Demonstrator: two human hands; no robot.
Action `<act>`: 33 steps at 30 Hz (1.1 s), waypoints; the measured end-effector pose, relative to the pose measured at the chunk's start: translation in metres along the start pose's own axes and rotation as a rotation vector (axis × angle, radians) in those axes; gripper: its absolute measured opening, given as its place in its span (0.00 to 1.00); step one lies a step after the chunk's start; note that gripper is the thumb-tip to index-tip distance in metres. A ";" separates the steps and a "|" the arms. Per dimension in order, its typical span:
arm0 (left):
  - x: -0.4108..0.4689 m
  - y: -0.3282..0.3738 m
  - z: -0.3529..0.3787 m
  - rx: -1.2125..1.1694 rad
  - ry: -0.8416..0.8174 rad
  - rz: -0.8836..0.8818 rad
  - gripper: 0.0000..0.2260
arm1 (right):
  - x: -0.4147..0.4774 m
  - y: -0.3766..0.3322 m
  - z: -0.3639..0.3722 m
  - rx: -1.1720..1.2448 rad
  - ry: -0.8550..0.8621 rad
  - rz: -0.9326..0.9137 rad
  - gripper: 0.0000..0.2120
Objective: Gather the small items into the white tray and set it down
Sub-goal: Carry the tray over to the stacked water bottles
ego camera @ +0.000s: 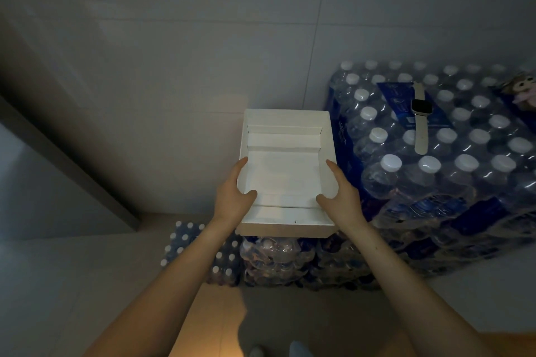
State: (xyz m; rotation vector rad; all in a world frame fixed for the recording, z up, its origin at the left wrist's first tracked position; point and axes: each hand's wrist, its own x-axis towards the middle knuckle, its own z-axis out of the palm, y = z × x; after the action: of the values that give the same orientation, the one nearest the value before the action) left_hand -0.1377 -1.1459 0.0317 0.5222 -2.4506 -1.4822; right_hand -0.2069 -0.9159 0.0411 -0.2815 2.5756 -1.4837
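Observation:
I hold a white cardboard tray (285, 119) in the air in front of a tiled wall, with nothing inside it. My left hand (233, 197) grips its left wall, thumb over the rim. On the right wall sits my right hand (340, 195), thumb inside too. A smartwatch (421, 117) with a pale strap lies on top of the high stack of water-bottle packs (452, 165), to the right of the tray. A small doll (520, 90) lies at the far right edge of that stack.
More shrink-wrapped bottle packs (275, 258) stand lower, under the tray, and a smaller pack (200, 252) sits to their left on the floor. A dark door frame (66, 165) runs along the left. The tiled wall is close behind.

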 end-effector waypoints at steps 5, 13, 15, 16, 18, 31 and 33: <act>-0.003 -0.003 0.001 0.038 -0.022 0.000 0.34 | -0.004 0.004 0.005 -0.039 0.003 -0.040 0.37; -0.009 0.005 -0.003 0.146 -0.012 0.058 0.31 | -0.009 -0.008 0.004 -0.337 0.100 -0.173 0.31; -0.012 0.013 -0.006 0.225 0.015 0.118 0.30 | -0.011 -0.013 0.003 -0.412 0.136 -0.207 0.30; -0.014 0.018 -0.008 0.270 0.037 0.164 0.29 | -0.013 -0.016 0.003 -0.424 0.145 -0.233 0.29; -0.019 0.032 -0.011 0.349 0.085 0.281 0.26 | -0.019 -0.023 0.000 -0.420 0.156 -0.293 0.27; -0.102 0.050 0.004 0.518 -0.083 0.614 0.21 | -0.126 -0.012 -0.024 -0.481 0.265 -0.386 0.22; -0.113 0.046 0.011 0.511 -0.136 0.629 0.21 | -0.144 -0.002 -0.029 -0.485 0.295 -0.351 0.21</act>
State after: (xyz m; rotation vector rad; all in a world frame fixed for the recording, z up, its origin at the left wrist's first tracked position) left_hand -0.0475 -1.0705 0.0664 -0.2770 -2.7258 -0.6647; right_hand -0.0734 -0.8582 0.0628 -0.6439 3.2435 -1.0178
